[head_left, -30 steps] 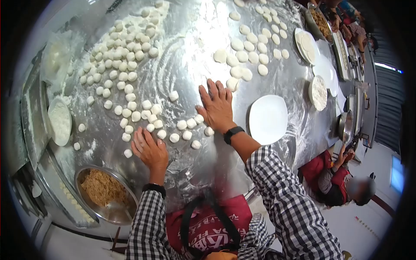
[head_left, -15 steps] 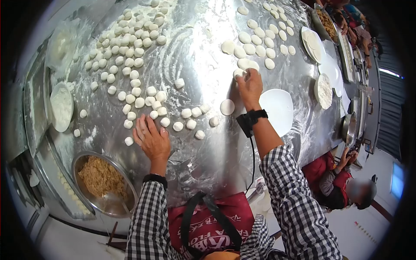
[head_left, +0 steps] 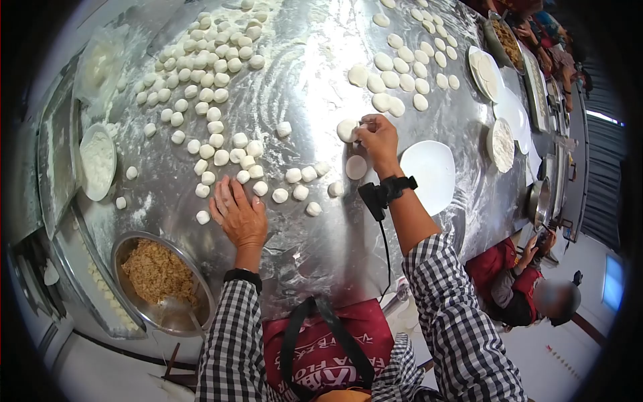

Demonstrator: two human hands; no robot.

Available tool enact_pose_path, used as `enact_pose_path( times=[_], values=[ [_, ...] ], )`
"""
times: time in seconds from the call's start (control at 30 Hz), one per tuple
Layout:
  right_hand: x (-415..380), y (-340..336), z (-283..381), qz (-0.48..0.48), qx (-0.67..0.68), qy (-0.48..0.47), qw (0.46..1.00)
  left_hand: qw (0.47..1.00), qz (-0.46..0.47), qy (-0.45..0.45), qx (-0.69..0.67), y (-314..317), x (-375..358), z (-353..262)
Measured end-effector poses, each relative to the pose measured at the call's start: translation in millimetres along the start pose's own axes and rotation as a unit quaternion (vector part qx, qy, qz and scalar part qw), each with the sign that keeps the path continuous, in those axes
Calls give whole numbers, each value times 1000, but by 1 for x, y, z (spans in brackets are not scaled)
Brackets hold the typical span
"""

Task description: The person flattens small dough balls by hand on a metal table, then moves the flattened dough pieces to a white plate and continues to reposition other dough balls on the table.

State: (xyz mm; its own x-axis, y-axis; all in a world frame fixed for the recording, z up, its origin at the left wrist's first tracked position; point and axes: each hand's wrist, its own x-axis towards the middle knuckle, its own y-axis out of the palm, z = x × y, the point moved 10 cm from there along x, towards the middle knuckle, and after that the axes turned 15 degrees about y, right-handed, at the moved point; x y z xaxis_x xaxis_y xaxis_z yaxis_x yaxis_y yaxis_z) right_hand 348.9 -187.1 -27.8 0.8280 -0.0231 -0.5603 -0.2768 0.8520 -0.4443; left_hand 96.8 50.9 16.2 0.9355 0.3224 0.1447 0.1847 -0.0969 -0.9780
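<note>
My left hand point(head_left: 240, 218) lies on the metal table, fingers slightly spread, just below the cluster of dough balls point(head_left: 221, 157). No object shows in it. My right hand point(head_left: 377, 141) has its thumb and fingers pinched at the right edge of a flattened dough disc point(head_left: 347, 130). Another disc point(head_left: 356, 167) lies just below that hand, on the table. More flat discs point(head_left: 390, 80) are spread above it. A few separate dough balls point(head_left: 293, 175) sit between my hands.
A white plate point(head_left: 429, 177) lies right of my right wrist. A bowl of filling point(head_left: 157, 271) stands lower left, a flour bowl point(head_left: 98, 163) at left, another point(head_left: 501, 145) at right. A seated person point(head_left: 522, 285) is at lower right; others are at upper right.
My right hand has moved left and slightly down from the group of discs, and a disc now lies beside its fingertips. My left hand remains near the balls.
</note>
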Motion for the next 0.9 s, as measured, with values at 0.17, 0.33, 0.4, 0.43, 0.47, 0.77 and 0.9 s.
enact_pose_path(
  times=[0.17,0.33,0.4,0.43,0.47,0.77,0.9],
  values=[
    [-26,3,55,-122,-198,-248,941,1000,3,-3,0,0,-1,0],
    [-47,78,73,-42,-377,-356,854,1000,4,-5,-14,-2,-2,0],
    [-48,80,77,-87,-394,-366,839,1000,6,-4,-20,0,2,0],
    [-48,82,76,-105,-402,-369,831,1000,11,-5,-19,1,3,0],
    [-45,83,73,-94,-410,-362,832,1000,20,-4,-18,1,-1,0],
    [-44,86,72,-96,-418,-350,833,999,24,-4,-29,0,-1,-1],
    [-11,78,66,36,-334,-335,880,1000,9,1,-10,-2,1,-1]
  ],
)
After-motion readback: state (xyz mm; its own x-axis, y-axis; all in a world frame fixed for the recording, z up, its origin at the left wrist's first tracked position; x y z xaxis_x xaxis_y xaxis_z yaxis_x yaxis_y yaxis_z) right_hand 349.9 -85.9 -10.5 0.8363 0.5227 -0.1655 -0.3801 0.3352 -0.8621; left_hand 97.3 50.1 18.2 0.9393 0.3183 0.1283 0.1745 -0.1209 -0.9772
